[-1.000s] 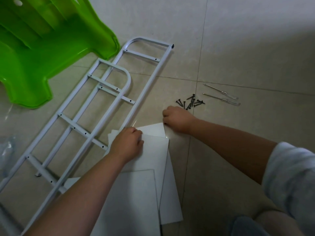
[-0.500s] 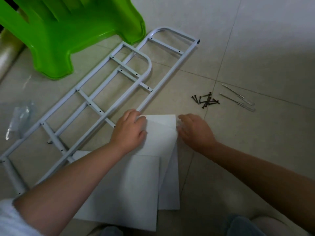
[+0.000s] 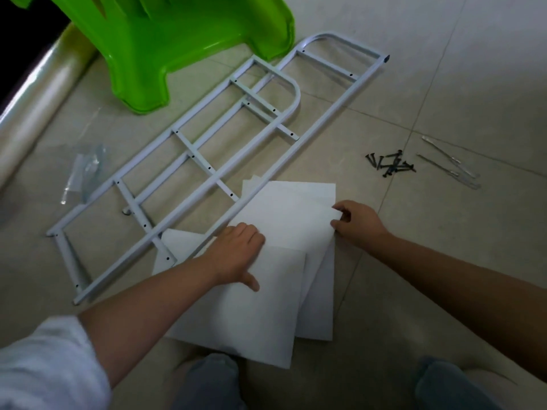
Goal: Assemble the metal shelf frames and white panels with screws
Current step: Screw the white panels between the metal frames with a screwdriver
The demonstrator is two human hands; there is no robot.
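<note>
The right hand, which a second ago rested as a fist by the far corner of the white panels, now sits at their right side and pinches the edge of the top panel between thumb and fingers. The left hand has slid back from the far corner and lies knuckles-up across the middle of the stack, thumb spread. Its fingertips are hidden, so I cannot tell whether it grasps an edge or only presses down.

The panels lie fanned on the floor, their far-left corners overlapping the two metal shelf frames, which lie flat and unjoined. The screws and screwdrivers lie untouched nearby. It seems one panel is being separated out, so assembly proper has not begun.
</note>
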